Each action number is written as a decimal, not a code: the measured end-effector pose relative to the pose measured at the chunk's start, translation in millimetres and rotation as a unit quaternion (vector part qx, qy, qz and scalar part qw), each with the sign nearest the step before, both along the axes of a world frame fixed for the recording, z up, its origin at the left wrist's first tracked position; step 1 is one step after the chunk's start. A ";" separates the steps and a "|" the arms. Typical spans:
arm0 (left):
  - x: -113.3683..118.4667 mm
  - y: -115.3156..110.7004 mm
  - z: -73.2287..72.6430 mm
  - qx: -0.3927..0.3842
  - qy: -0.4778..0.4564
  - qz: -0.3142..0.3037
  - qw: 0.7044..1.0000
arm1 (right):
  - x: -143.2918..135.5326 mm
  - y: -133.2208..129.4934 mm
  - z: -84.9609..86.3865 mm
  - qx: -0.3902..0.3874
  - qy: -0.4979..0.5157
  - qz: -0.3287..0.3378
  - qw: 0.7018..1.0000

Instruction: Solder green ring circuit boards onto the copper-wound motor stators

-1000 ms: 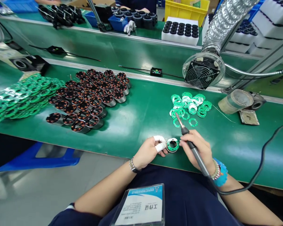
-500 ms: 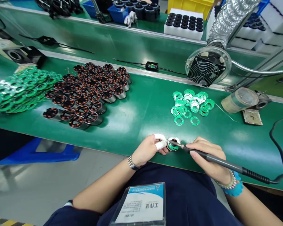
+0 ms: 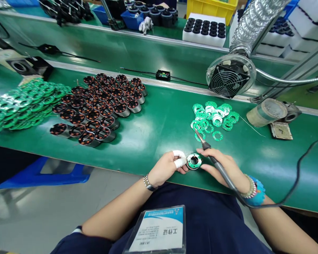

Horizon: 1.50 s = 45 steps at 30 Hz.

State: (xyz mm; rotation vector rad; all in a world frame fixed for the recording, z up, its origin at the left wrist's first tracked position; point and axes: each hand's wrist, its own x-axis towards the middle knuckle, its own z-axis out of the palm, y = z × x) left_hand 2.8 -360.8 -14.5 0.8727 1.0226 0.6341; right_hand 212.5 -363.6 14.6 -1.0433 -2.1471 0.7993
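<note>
Left hand: green ring; right hand: soldering iron

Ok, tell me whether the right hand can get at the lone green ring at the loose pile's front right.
Probably yes: the green ring lies flat just beyond the right hand, with bare green tabletop between them. The soldering iron held in that hand could hamper a pinch, though.

Bright light leaves a pale sheen on the green bench, while the leftmost boards look smeared and stretched.

Green ring board face-up; soldering iron slanted.
</note>
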 end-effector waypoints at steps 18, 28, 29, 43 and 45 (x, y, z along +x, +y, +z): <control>0.9 -18.2 2.6 0.038 0.034 0.045 0.998 | -17.9 -12.1 -22.3 -0.023 -0.007 -0.071 0.997; 1.2 -8.9 10.8 0.016 0.035 0.006 0.999 | -37.6 -0.8 -9.0 0.047 0.032 -0.019 0.998; 0.9 -8.9 10.7 0.021 0.038 0.001 0.999 | -38.8 -0.1 -8.9 0.053 0.031 -0.016 0.998; 2.6 -25.8 0.8 0.025 0.044 0.040 0.998 | -18.7 -13.8 -1.3 0.072 0.054 -0.066 0.994; 3.6 -25.2 0.2 0.024 0.053 0.047 0.997 | -8.8 -17.0 5.8 0.057 0.067 -0.056 0.994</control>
